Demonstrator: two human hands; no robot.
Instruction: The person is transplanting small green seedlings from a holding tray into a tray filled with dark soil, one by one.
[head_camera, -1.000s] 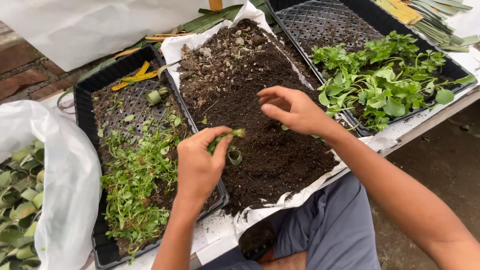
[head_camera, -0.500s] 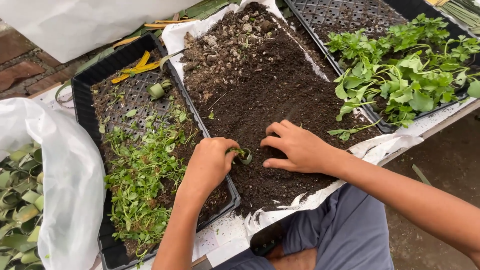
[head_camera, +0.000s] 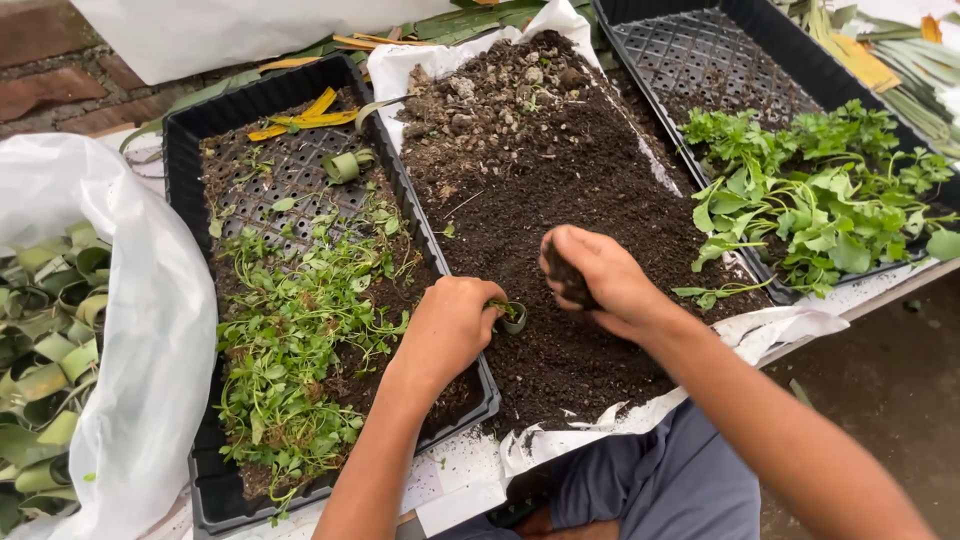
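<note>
**Filling a little leaf pot with soil**

I look down at my two hands over the middle tray of dark soil (head_camera: 560, 200). My left hand (head_camera: 450, 325) is closed around a small green leaf ring (head_camera: 513, 318), a strip of leaf rolled into a tiny cup. A bit of green seedling pokes out of it, just by my fingers. The cup sits low, touching the soil, near the edge of the left black tray (head_camera: 180, 200).

My right hand (head_camera: 595, 275) is just beside the cup and a bit above it. It is curled shut on a pinch of soil (head_camera: 565, 275). The two hands are close but do not touch.

I think I am in the filling step: the baby plant is in the cup, and the dirt is ready to go in. The next move calls for a gentle drop of soil right into the small ring, not over its side. My left hand should keep the cup upright so the seedling does not tip.

The left tray holds many thin small seedlings (head_camera: 290, 350). The right tray (head_camera: 700, 60) holds bigger leafy plants (head_camera: 820, 200). More rolled leaf rings (head_camera: 40, 330) wait in a white plastic bag (head_camera: 130, 300) on the far left.
</note>
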